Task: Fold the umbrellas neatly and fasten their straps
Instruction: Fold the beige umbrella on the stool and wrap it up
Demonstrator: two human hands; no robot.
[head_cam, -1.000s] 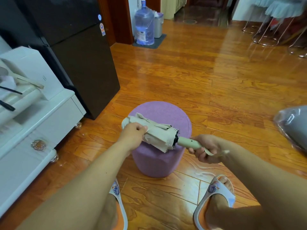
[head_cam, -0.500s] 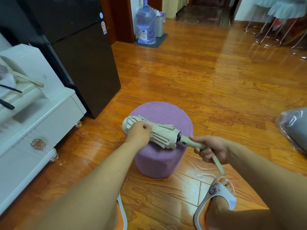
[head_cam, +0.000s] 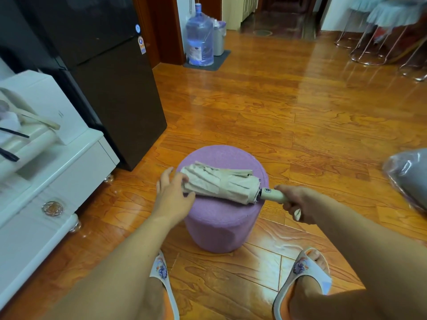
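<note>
Purple stool on wooden floor; black fridge; white cabinet; water bottle.

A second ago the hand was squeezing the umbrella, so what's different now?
The left hand let go of the beige umbrella and opened; its fingers now sit at the canopy's tip. The umbrella came down onto the purple stool, folds looser. The right hand still grips the handle, and the stool has not moved.
</note>
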